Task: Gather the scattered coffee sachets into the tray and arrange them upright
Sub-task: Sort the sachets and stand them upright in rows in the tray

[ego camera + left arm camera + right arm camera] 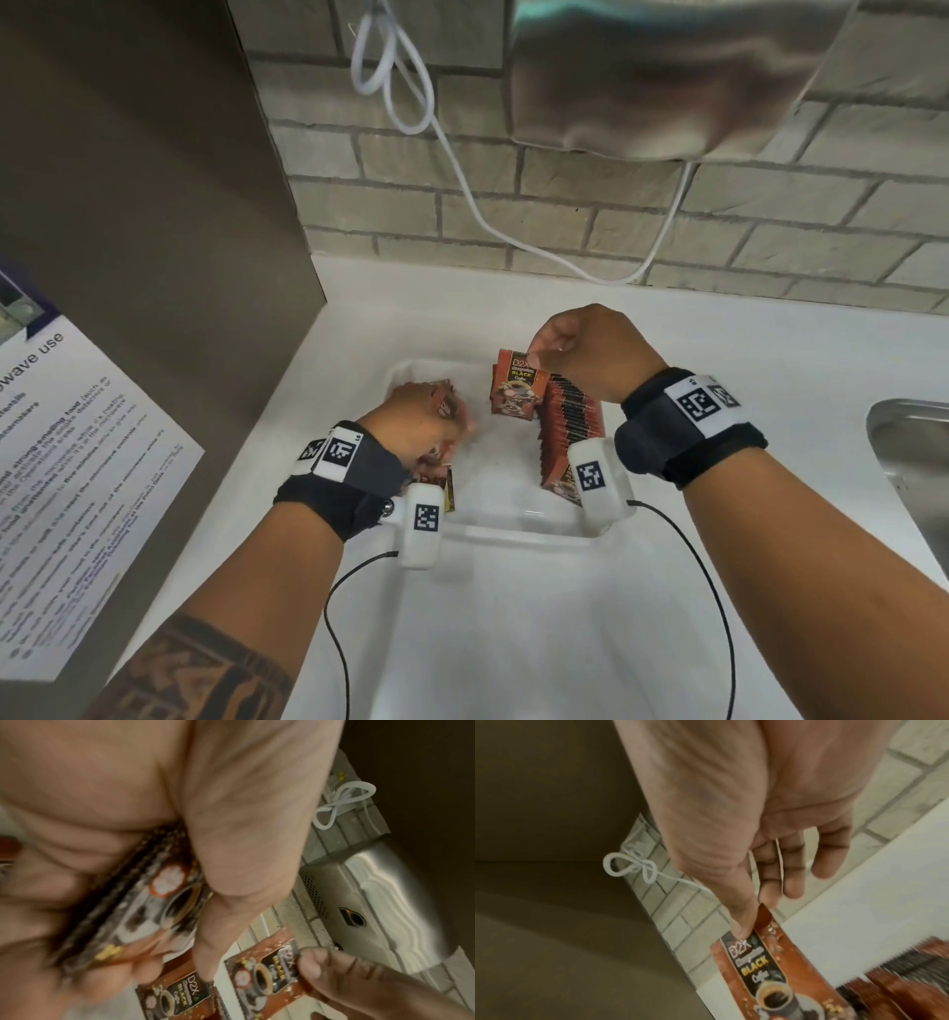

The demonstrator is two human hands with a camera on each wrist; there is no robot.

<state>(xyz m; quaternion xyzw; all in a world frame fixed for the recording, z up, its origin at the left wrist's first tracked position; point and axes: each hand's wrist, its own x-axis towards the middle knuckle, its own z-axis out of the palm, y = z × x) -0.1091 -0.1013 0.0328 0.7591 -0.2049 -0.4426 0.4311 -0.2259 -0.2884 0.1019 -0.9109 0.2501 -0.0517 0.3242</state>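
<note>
Pinching one sachet [515, 383] upright at the tray's [411, 370] 12 o'clock, my right hand [580, 349] could knock over the standing row [567, 426]; left hand [426, 421] grips a bunch [144, 902] at 9 o'clock

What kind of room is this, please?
Probably a shared kitchenette or office pantry: a stainless sink set in the white counter, a posted notice about microwave use, and a tray of coffee sachets.

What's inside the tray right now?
In the tray: an upright row of sachets on its right, the right hand pinching the front sachet. The left hand grips more sachets, covering what lies beneath.
</note>
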